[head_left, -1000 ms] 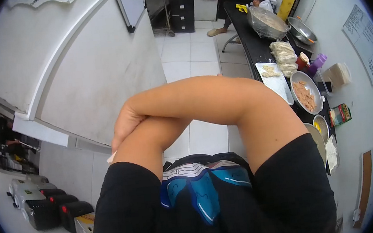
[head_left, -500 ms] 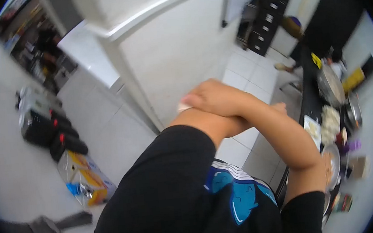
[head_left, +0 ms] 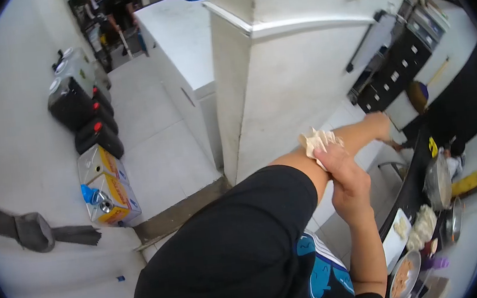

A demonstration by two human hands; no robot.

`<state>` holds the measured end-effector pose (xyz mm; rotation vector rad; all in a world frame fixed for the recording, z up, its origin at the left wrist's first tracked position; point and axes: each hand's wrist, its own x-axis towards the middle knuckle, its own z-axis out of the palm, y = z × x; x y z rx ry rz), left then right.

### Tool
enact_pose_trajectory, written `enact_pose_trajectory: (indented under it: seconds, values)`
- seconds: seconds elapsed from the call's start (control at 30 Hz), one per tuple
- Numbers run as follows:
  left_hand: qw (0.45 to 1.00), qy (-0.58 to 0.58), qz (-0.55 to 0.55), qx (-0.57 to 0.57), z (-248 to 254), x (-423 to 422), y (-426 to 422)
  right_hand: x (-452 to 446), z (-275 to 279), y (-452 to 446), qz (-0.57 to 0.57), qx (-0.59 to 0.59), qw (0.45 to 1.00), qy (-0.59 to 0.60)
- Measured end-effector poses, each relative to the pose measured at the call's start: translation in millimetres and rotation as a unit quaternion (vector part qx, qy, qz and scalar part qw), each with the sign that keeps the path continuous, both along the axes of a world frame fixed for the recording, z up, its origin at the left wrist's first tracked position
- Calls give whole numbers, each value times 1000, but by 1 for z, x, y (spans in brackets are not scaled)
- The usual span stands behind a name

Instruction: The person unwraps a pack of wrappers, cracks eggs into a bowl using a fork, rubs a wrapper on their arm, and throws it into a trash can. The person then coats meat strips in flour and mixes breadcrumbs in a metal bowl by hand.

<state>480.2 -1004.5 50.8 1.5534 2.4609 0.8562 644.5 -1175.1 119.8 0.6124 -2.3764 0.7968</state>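
Observation:
My right hand is closed on a crumpled off-white tissue, thumb on top. It presses the tissue against my bare left forearm, not far past the black sleeve. Stretched out to the right, my left hand hangs bent at the wrist near the far end of the black counter. Its fingers point down and are too indistinct to show whether they are open or closed.
A white pillar stands ahead, beside a white chest-like unit. Dark jugs and an oil tin line the left wall. On the right counter are a white board, a pan with food and a large strainer. A person is beyond.
My view has swung right. My right hand has turned on the left forearm, so the tissue now shows fully. My left arm reaches further out, and its hand has come into view.

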Motion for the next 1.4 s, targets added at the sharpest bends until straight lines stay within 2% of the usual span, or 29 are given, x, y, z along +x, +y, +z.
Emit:
enact_pose_trajectory:
  seconds: [0.07, 0.13, 0.17, 0.27, 0.37, 0.43, 0.53, 0.57, 0.63, 0.7, 0.8, 0.83, 0.9, 0.97, 1.07, 1.1, 1.23, 1.3, 1.33, 1.37, 1.4]
  values:
    - [999, 23, 24, 11, -12, -12, 27, 9, -9, 4, -23, 14, 999, 29]
    - [997, 44, -12, 60, -21, -22, 44, 15, -16, 9, -6, 25, 999, 36]
    - [996, 3, -15, 91, -33, -34, 61, 16, -16, 11, -35, 56, 996, 63]
    - [960, -270, 9, 68, 8, -15, 19, 12, -31, 25, -42, 81, 988, 122]
    - [905, -413, -16, 104, 18, 10, 5, 22, -40, 50, -122, 156, 974, 112]
    - [914, -397, -38, 77, 21, 13, -4, 24, -42, 80, -239, 124, 958, 96]
    - [944, -310, -50, 97, 7, 4, 11, 29, -26, 88, -325, 120, 925, 156]
    - [955, -272, -53, 110, -4, 5, 21, 26, -24, 77, -301, 118, 932, 163]
    - [964, -247, -31, 93, -5, 18, 20, 11, -19, 45, -159, 104, 967, 171]
    - [972, -215, -30, 86, 3, 26, 13, 4, -39, 22, -135, 158, 969, 135]
    - [853, -508, -38, 117, 12, 14, 3, 11, -61, 55, -184, 175, 960, 114]
    - [844, -522, -40, 116, 9, 7, 4, 14, -72, 71, -220, 178, 955, 92]
    - [780, -606, -43, 151, 16, 0, -6, 24, -86, 107, -308, 122, 943, -12]
    - [717, -657, -71, 221, 31, -6, -12, 29, -75, 117, -379, 32, 922, 69]
    - [720, -645, -43, 253, 37, -5, -8, 24, -38, 105, -388, -26, 911, 140]
    - [702, -665, -43, 251, 39, -1, -8, 19, -33, 104, -348, -47, 924, 151]
    - [775, -582, -28, 247, 29, 15, 8, 2, -16, 100, -330, 21, 928, 170]
    - [888, -338, -137, 281, 14, 8, 9, 5, -20, 103, -351, 44, 913, 202]
    - [916, -204, -185, 291, 12, 9, 9, 6, -20, 101, -359, 55, 906, 216]
    - [891, -410, -10, 197, 17, 18, 22, 5, -21, 91, -317, 74, 922, 208]
    - [879, -436, -13, 194, 19, 26, 17, 4, -25, 73, -276, 90, 936, 197]
